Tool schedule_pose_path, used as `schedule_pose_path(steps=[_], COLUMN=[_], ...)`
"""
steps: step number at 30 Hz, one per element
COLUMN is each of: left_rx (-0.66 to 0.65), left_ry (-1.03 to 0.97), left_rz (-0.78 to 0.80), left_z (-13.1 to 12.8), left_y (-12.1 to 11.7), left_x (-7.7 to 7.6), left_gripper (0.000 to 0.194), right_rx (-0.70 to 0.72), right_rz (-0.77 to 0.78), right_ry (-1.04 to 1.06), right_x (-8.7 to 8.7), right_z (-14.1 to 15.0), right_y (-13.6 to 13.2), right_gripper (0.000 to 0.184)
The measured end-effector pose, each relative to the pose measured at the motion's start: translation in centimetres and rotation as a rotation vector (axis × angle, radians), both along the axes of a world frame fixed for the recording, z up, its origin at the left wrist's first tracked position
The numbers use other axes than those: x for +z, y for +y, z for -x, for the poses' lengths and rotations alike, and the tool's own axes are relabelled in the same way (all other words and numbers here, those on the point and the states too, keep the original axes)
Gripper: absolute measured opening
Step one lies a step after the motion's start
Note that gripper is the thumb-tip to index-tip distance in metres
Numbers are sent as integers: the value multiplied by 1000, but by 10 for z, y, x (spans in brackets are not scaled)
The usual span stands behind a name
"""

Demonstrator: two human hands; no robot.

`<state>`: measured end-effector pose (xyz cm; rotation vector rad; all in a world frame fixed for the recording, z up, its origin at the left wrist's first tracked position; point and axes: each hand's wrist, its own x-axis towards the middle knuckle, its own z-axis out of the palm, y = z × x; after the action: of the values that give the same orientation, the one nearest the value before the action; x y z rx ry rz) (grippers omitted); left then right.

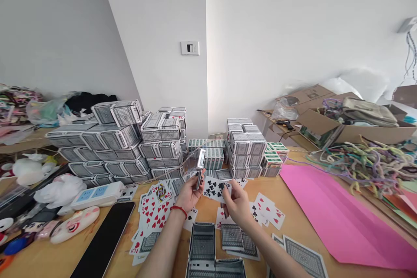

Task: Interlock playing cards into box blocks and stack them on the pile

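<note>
The left hand (189, 196) has its grip closed on a thin packet of playing cards (198, 180), turned nearly edge-on, so its faces and count are hard to make out. The right hand (239, 205) has its grip pinched nearly shut on a white ten of clubs playing card (213, 188) — its thumb lies over the card's right part, and the other fingertips are partly hidden. This card is held between the hands, face toward the camera, just beside the packet.

Below the hands, an open structure of grey patterned card (202, 243) stands on the light wooden desk (176, 265), its near end cut off by the bottom edge. Loose playing cards (156, 213) lie overlapping left of the left forearm; the forearms hide some of the others. Behind rise a left stack of grey patterned blocks (110, 137) and a smaller right stack of grey patterned blocks (246, 147), with green-and-white boxes (213, 157) between, partly hidden. The black phone (103, 239) at left runs out of view, as does the bright pink paper sheet (345, 217) at right.
</note>
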<state>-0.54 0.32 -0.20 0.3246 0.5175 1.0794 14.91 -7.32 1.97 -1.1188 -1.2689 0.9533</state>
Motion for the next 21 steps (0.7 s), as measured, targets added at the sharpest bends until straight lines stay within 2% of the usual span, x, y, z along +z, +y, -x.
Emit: schedule_pose_path(steps=[4, 7, 12, 16, 21], left_rx=[73, 98, 110, 110, 121], left_ry=[128, 178, 205, 208, 197], left_rz=[-16, -20, -19, -30, -33], left_z=[-3, -7, -8, -6, -6], left_y=[4, 5, 4, 3, 4], left_x=[-7, -10, -10, -10, -10], left_gripper=[11, 14, 16, 15, 16], right_rx=[-13, -47, -112, -165, -146], right_rz=[1, 5, -14, -28, -17], right_ry=[30, -1, -115, -82, -80], right_x=[-1, -6, -9, -8, -9], right_z=[2, 2, -2, -5, -6], right_y=[0, 3, 6, 7, 7], right_gripper=[26, 27, 26, 26, 25])
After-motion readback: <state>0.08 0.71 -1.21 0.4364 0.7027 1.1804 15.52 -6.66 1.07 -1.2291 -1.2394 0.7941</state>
